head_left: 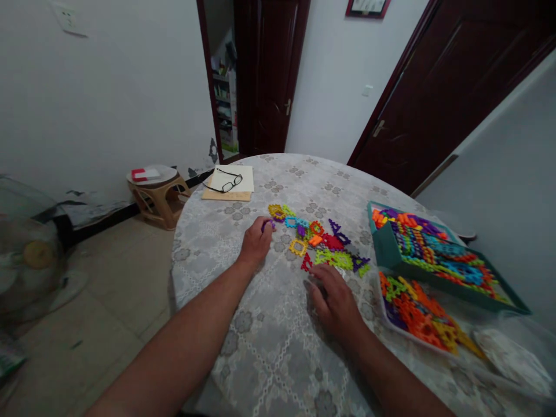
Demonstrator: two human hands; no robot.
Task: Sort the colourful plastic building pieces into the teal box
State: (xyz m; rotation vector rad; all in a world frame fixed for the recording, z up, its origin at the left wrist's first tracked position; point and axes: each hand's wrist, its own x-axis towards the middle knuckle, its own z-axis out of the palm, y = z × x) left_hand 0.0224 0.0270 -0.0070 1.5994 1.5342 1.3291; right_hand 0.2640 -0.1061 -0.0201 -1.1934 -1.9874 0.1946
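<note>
My left hand rests over the left end of a loose pile of plastic building pieces, its fingers closed on a small purple piece. My right hand hovers or rests at the near side of the pile, thumb and fingers apart, with nothing visible in it. Its fingertips are nearest to a red triangular piece and a lime green piece. Around them lie a yellow square frame, an orange piece, a blue square frame and dark purple pieces.
A teal box of sorted pieces and a clear plastic tray of mixed pieces stand at the right. Black glasses lie on paper at the back left. A stool stands beyond the round table.
</note>
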